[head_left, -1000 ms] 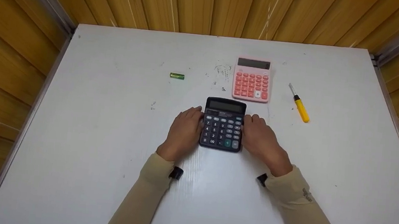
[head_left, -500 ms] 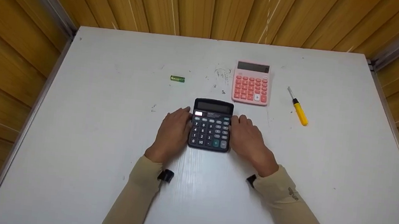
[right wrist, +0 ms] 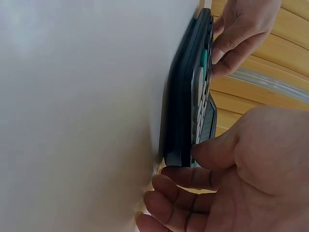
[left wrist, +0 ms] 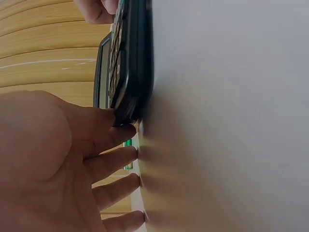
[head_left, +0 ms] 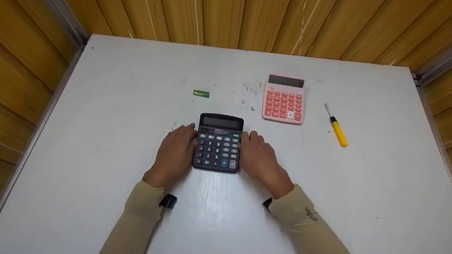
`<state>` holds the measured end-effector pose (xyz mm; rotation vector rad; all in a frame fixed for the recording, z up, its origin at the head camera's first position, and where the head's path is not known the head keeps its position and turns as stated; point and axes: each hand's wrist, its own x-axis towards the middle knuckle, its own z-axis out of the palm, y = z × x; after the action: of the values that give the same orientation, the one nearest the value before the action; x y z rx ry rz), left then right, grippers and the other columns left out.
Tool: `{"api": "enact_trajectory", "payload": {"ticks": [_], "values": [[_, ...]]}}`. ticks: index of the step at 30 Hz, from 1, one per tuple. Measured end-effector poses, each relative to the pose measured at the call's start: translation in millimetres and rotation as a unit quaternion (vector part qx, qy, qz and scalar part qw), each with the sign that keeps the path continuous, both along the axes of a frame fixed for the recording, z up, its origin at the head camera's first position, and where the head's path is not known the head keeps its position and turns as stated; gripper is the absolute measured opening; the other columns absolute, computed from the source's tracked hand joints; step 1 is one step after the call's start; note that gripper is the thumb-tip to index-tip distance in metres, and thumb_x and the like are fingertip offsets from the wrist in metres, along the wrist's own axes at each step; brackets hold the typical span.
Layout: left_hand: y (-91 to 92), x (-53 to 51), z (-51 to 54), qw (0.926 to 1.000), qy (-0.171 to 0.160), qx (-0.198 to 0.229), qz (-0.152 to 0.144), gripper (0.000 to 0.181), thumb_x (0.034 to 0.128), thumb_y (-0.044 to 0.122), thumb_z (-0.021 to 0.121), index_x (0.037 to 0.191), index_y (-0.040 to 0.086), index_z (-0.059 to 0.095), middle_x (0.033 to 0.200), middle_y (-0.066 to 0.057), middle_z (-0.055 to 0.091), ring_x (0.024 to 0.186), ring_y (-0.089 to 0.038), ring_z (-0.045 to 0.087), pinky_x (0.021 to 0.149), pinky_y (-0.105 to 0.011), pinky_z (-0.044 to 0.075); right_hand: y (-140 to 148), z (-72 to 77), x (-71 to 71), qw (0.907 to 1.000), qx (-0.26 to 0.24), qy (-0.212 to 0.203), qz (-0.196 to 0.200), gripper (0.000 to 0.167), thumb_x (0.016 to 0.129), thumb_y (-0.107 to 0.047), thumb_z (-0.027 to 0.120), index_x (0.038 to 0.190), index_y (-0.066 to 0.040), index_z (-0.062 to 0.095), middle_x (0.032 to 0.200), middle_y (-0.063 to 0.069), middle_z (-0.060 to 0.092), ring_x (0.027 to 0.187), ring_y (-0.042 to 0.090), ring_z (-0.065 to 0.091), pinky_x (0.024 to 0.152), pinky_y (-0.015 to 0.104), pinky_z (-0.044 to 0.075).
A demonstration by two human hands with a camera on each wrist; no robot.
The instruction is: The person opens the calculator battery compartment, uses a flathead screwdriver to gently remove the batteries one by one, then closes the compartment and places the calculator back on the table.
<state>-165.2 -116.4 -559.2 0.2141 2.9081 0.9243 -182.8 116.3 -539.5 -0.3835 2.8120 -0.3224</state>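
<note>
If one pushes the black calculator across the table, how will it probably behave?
The black calculator would likely slide rather than roll or tip, because its body is broad and low. Its straight, hard-looking casing suggests it should stay stiff. The white table looks smooth, so friction may be small.

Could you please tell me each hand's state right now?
Left hand: holding the black rectangular calculator by its left edge.
Right hand: holding the calculator's right edge.

Both hands [head_left: 174, 151] [head_left: 260, 157] abreast, slightly apart, backs upward.

Left fingers [left wrist: 120, 134] against black calculator [left wrist: 138, 63]
</note>
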Motion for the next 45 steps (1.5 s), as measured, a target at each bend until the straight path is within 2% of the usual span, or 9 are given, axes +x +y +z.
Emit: {"api": "enact_trajectory", "payload": {"ticks": [9,14,24,31,39,45], "values": [[-21.8,-0.5,-0.2,0.9997,-0.003,-0.021,0.014,0.036,0.1137,0.018,0.047,0.143,0.000,0.059,0.163,-0.019,0.045,0.154,-0.041,0.034,0.125,-0.057,0.021,-20,-4.2,-2.3,0.9990,-0.006,0.032,0.031,0.037,0.114,-0.018,0.043,0.139,0.009,0.050,0.115,0.024,0.056,0.101,0.036,0.059,0.081,0.053,0.056],[-35.9,-2.0,0.7,0.9995,0.000,-0.029,0.013,0.035,0.1139,0.018,0.047,0.142,0.000,0.059,0.162,-0.021,0.045,0.152,-0.044,0.035,0.124,-0.062,0.022,-33,-3.4,-6.2,0.9990,-0.012,0.027,0.032,0.040,0.115,-0.021,0.042,0.141,0.008,0.049,0.117,0.024,0.057,0.104,0.036,0.060,0.082,0.053,0.056],[-61.3,-2.9,0.9,0.9992,0.007,-0.034,0.021,0.035,0.1133,0.015,0.046,0.141,-0.002,0.058,0.161,-0.026,0.044,0.150,-0.049,0.036,0.121,-0.066,0.025,-62,-2.6,-12.4,0.9982,0.014,0.027,0.052,0.042,0.112,-0.015,0.046,0.146,0.008,0.048,0.121,0.024,0.058,0.106,0.033,0.061,0.083,0.048,0.058],[-76.1,-5.4,1.2,0.9990,-0.006,-0.033,0.028,0.037,0.1148,0.017,0.043,0.144,-0.001,0.057,0.163,-0.026,0.040,0.152,-0.049,0.033,0.122,-0.067,0.022,-77,-3.4,-17.1,0.9975,0.012,0.031,0.062,0.044,0.111,-0.016,0.049,0.148,0.007,0.047,0.124,0.024,0.059,0.109,0.033,0.062,0.085,0.048,0.058],[-90.6,-8.1,4.5,0.9978,-0.001,-0.058,0.032,0.038,0.1150,0.016,0.041,0.146,-0.001,0.055,0.163,-0.027,0.039,0.151,-0.050,0.032,0.118,-0.073,0.022,-94,-3.5,-22.4,0.9954,0.021,0.055,0.076,0.040,0.108,-0.019,0.055,0.140,0.005,0.052,0.116,0.020,0.061,0.101,0.031,0.064,0.079,0.046,0.060],[-108.3,-10.1,3.5,0.9976,0.001,-0.052,0.045,0.039,0.1153,0.014,0.041,0.147,-0.003,0.054,0.163,-0.029,0.038,0.152,-0.050,0.031,0.120,-0.070,0.021,-115,-2.1,-29.5,0.9962,0.022,0.033,0.077,0.041,0.109,-0.020,0.051,0.143,0.004,0.049,0.119,0.020,0.061,0.103,0.029,0.062,0.082,0.044,0.059]]}}
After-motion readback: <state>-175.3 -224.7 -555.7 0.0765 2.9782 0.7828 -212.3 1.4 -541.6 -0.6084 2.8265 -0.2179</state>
